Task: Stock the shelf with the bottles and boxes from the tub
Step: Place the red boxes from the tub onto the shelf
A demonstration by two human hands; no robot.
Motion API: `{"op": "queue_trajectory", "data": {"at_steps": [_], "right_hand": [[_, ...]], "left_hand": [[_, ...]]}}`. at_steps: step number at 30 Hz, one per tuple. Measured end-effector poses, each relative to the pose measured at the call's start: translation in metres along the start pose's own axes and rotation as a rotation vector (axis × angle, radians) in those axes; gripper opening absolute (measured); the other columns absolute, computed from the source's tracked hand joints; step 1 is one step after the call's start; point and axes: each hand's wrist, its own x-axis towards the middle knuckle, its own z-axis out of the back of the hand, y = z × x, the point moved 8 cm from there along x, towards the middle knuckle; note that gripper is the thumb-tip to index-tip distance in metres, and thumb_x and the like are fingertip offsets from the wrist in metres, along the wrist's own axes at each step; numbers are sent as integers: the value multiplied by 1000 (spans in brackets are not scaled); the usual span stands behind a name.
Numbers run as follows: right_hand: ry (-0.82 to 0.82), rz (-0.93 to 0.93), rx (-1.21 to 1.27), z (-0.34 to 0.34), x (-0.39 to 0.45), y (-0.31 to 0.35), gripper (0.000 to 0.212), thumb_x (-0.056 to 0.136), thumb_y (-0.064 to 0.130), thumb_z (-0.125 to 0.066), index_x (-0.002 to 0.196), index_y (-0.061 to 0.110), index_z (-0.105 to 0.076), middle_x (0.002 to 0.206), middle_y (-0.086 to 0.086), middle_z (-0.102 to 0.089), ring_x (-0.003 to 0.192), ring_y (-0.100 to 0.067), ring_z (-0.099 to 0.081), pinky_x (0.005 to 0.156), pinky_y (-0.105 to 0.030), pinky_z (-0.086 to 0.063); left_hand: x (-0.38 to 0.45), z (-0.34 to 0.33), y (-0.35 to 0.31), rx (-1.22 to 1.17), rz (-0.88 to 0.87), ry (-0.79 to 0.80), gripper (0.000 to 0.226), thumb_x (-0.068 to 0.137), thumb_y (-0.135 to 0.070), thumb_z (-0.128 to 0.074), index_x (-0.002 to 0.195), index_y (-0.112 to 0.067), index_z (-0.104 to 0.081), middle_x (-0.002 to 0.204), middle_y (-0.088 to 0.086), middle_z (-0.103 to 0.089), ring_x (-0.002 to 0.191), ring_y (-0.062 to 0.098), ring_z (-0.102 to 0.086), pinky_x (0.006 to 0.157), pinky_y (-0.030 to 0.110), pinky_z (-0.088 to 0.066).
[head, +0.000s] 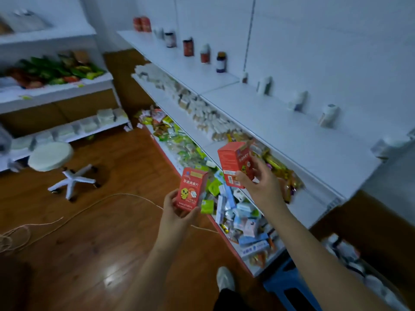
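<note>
Two red boxes, duck cartoon printed: one [191, 191] gripped by left hand [179, 206], other [234, 163] pinched in right hand [261, 182], beside white shelf [280, 122] carrying spaced bottles [221, 62].

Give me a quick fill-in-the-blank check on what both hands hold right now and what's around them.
1. The left hand holds a ____ box with a yellow chick on its front.
2. The right hand holds a second red box, so ____ hands are full.
3. A row of bottles stands on the ____ shelf.
4. The stool stands on a ____ floor.

Missing words: red; both; top; wooden
</note>
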Motion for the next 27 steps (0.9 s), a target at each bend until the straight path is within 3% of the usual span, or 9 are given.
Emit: {"op": "queue_trajectory", "data": {"at_steps": [5,9,10,14,18,22,27], "right_hand": [[50,20,106,-42,85,24,57,83,46,-72,133,26,-55,115,9,-68,101,2,-65,79,-12,-52],[61,21,200,-67,168,31,58,71,66,-75,120,38,-58,114,7,-70,107,-12,-67,94,-44,-55],[59,32,214,-71,190,34,57,69,66,-75,116,39,-58,112,7,-71,106,-13,-67,94,-47,-54],[63,33,234,-89,275,47,67,66,63,-74,120,29,-54,110,8,-70,101,-8,-68,91,-41,-56],[116,41,246,-118,350,59,68,71,55,-74,125,22,-50,115,2,-69,103,-11,-68,94,-38,-55],[140,45,243,-150,409,64,53,80,43,-72,123,23,-49,113,6,-68,104,-9,-67,90,-27,-54],[155,57,214,-189,476,69,52,81,43,-71,124,24,-47,116,7,-65,104,-4,-65,85,-19,-52]], "left_hand": [[71,25,-30,3,-25,-87,69,82,-6,-76,131,-30,-33,115,-7,-59,88,-3,-68,66,14,-53],[150,39,-52,54,-54,-140,81,79,-14,-81,142,-32,-33,126,-3,-59,106,11,-64,83,31,-58],[170,41,-60,62,-57,-146,83,78,-15,-82,143,-32,-33,127,-3,-58,107,11,-64,86,33,-58],[241,41,-92,46,-67,-165,73,79,-23,-81,133,-37,-35,117,-10,-61,95,-2,-66,72,18,-55],[304,50,-111,26,-45,-226,66,79,-32,-79,129,-37,-37,113,-13,-62,90,-9,-64,65,13,-52],[357,66,-121,-3,-16,-293,63,79,-39,-78,128,-36,-38,112,-14,-62,89,-6,-66,63,12,-51],[430,89,-133,-9,13,-315,64,78,-45,-76,127,-42,-35,112,-19,-59,96,-1,-62,64,13,-49]]}}
